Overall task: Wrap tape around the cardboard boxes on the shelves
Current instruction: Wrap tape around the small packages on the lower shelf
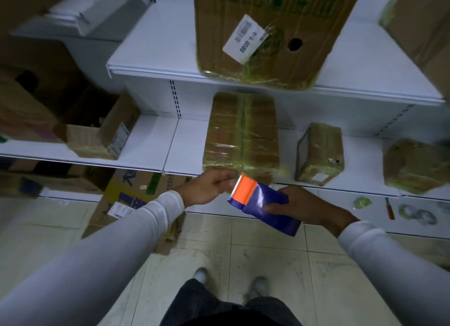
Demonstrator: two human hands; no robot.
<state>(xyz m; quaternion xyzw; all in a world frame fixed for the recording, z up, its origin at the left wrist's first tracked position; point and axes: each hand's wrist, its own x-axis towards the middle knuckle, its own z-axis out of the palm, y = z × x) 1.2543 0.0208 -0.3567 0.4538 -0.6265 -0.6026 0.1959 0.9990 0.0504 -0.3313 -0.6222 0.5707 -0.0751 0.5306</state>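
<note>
My right hand (306,207) grips a blue tape dispenser (264,205) with an orange toothed cutter, held in front of the middle shelf (151,152). My left hand (209,187) pinches at the cutter end, fingers closed at the tape's edge; the tape itself is too clear to see. Just behind the hands lies a flat cardboard box (243,133) wrapped in glossy tape. A small taped box (320,154) and a crumpled taped box (414,166) stand to its right. A tall labelled box (270,31) sits on the upper shelf.
An open carton (102,131) rests at the shelf's left. More cartons (131,191) stand on the floor below left. On the low shelf at right lie tape rolls (417,215) and a red-handled tool (389,207). Tiled floor and my shoes are underneath.
</note>
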